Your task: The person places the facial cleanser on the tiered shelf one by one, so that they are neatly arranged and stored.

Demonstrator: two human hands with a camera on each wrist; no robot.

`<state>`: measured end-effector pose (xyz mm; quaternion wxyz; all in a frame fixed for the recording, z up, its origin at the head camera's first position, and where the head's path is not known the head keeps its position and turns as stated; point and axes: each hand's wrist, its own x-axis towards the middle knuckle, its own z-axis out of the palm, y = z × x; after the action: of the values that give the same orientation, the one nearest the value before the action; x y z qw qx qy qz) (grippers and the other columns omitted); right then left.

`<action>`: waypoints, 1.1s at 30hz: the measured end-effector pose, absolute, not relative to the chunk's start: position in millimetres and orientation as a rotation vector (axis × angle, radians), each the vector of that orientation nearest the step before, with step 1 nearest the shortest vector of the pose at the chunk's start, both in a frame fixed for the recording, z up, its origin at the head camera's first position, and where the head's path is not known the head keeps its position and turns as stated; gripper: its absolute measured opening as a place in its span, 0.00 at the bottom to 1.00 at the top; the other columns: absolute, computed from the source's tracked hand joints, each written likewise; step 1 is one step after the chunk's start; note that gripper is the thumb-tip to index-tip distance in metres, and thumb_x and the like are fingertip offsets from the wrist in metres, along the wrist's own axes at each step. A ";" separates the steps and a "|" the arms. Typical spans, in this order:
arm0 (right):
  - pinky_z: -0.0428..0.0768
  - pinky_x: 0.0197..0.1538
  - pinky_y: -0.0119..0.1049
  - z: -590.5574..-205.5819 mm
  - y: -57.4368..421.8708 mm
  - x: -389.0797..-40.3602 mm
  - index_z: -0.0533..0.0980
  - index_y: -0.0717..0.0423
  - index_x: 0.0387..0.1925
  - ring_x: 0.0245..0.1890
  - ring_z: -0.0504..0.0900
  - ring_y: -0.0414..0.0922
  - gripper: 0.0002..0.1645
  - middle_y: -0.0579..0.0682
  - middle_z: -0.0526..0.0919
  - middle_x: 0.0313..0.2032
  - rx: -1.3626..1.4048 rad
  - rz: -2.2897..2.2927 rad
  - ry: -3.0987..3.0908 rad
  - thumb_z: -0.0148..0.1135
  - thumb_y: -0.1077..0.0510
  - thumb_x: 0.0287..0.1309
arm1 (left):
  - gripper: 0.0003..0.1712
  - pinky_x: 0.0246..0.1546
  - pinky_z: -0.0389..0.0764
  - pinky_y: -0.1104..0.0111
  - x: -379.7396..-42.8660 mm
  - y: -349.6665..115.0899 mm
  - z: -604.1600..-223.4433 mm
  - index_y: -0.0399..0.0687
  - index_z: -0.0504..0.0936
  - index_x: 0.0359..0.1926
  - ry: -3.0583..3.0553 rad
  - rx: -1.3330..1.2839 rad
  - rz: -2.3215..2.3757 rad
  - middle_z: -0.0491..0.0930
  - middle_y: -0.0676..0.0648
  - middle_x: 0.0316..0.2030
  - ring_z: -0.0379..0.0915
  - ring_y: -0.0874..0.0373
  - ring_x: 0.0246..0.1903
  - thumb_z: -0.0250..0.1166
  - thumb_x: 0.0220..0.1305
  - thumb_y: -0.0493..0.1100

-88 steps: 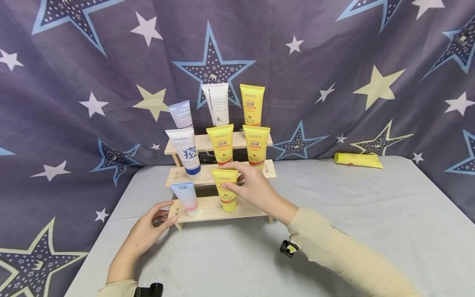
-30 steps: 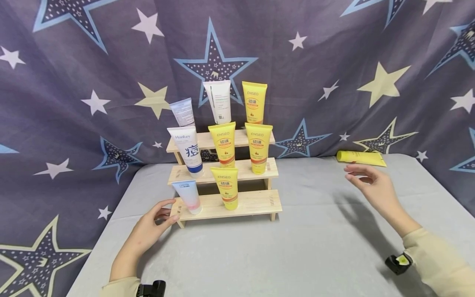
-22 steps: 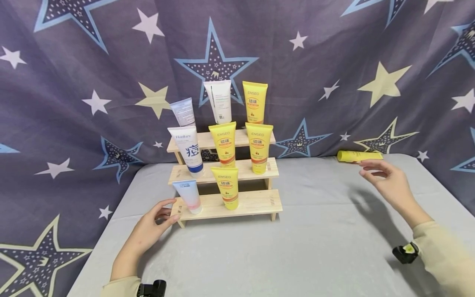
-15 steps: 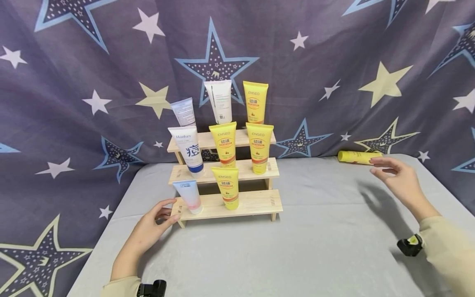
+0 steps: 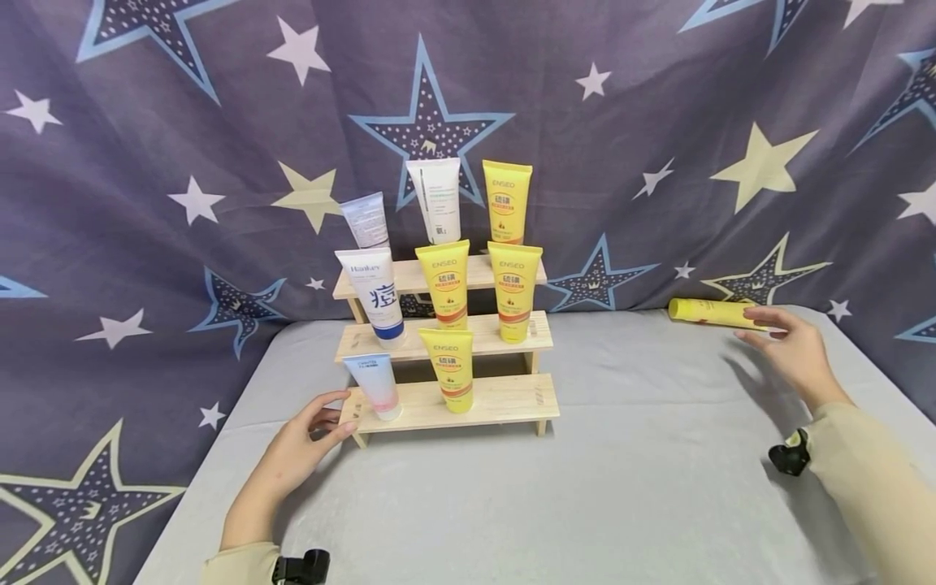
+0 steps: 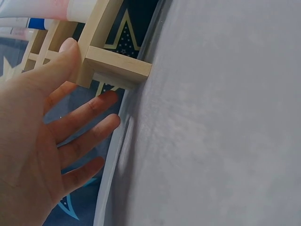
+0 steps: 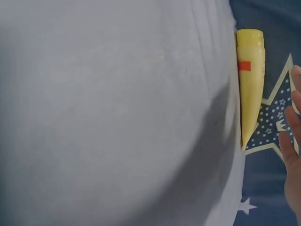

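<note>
My left hand (image 5: 292,455) pinches the left end of the lowest step of a three-step wooden display rack (image 5: 508,400); in the left wrist view its other fingers are spread beside the rack leg (image 6: 117,63). Over at the back right, a yellow squeeze tube (image 5: 702,311) lies on its side. My right hand (image 5: 800,361) hovers by its flat end, fingers apart and holding nothing. The right wrist view has a gap between this tube (image 7: 251,84) and the fingertips (image 7: 289,115). A small yellow tube (image 5: 452,374) stands on the lowest step, beside a blue-pink tube (image 5: 374,386).
The middle step bears a white-and-blue tube (image 5: 373,292) and two yellow tubes, one left (image 5: 446,284) and one right (image 5: 515,288). On the top step stand a pale blue tube (image 5: 366,219), a white tube (image 5: 437,203) and a yellow tube (image 5: 507,199). A starry curtain (image 5: 621,106) hangs behind.
My right hand has let go of the yellow tube on the lowest step and moved far right to the lying tube. My left hand has stayed on the rack.
</note>
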<state>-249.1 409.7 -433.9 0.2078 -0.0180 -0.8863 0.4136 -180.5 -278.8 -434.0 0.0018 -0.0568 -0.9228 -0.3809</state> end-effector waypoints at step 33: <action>0.50 0.63 0.73 -457.2 420.2 -307.6 0.56 0.78 0.66 0.63 0.51 0.80 0.34 0.81 0.53 0.65 0.009 0.862 -2.868 0.53 0.67 0.62 | 0.30 0.52 0.76 0.52 -178.5 -280.4 -437.0 0.55 0.70 0.67 -2.871 -0.159 -1.293 0.83 0.44 0.48 0.79 0.52 0.48 0.65 0.67 0.55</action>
<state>-307.6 420.2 -457.2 0.0732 0.0029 -0.9551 0.2870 -178.5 -280.4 -437.0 -0.0057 -0.0505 -0.9106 -0.4102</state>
